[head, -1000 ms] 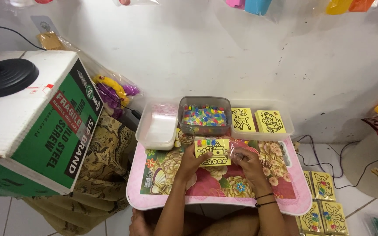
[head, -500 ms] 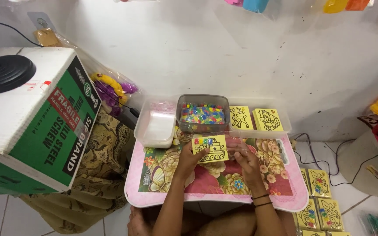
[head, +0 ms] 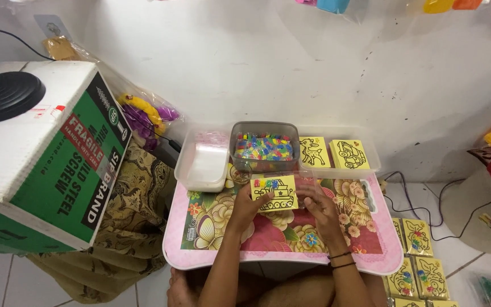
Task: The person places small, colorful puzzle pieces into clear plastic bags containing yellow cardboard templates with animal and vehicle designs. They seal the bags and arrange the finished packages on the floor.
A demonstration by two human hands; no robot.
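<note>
My left hand and my right hand hold a small yellow card between them, just above a pink flowered lap table. The card bears a black line drawing of a tank and a few coloured beads along its top. Directly behind it stands a grey tub filled with small mixed-colour beads. Two more yellow picture cards lie in a clear tray to the tub's right.
A clear lidded box sits left of the tub. A large green and white carton with a black lamp base stands at left. Several finished yellow cards lie on the floor at right, near cables.
The card and both hands have stayed close to the same spot in front of the bead tub; only the view has shifted slightly.
</note>
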